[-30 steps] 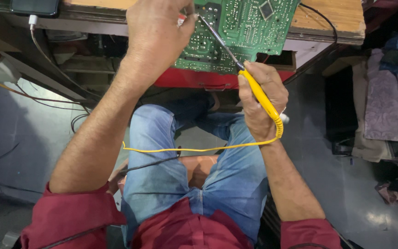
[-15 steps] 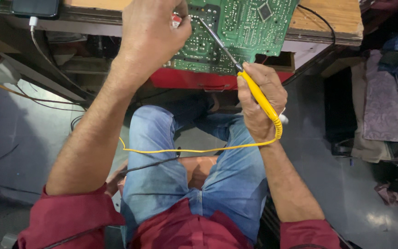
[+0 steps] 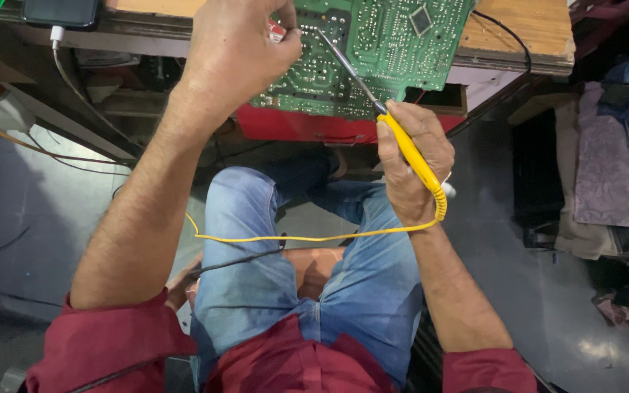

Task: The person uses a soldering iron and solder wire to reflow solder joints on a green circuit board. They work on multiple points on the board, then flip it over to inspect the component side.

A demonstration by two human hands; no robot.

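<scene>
A green circuit board point(image 3: 394, 54) lies solder side up at the edge of a wooden bench point(image 3: 533, 33). My right hand point(image 3: 416, 164) grips a soldering iron point(image 3: 409, 149) with a yellow handle; its metal tip rests on the board near the top left. My left hand point(image 3: 238, 54) is closed at the board's left edge, pinching something small with a red part that I cannot make out. A yellow cord point(image 3: 307, 236) runs from the iron across my lap.
A red box point(image 3: 293, 125) sits under the board. A dark phone point(image 3: 60, 11) with a white cable lies on the bench at top left. Cloth and clutter point(image 3: 609, 182) pile up on the right. Thin wires cross the grey floor point(image 3: 30, 218) at left.
My left hand has shifted slightly to the right along the board's edge. The right hand and iron have stayed almost still.
</scene>
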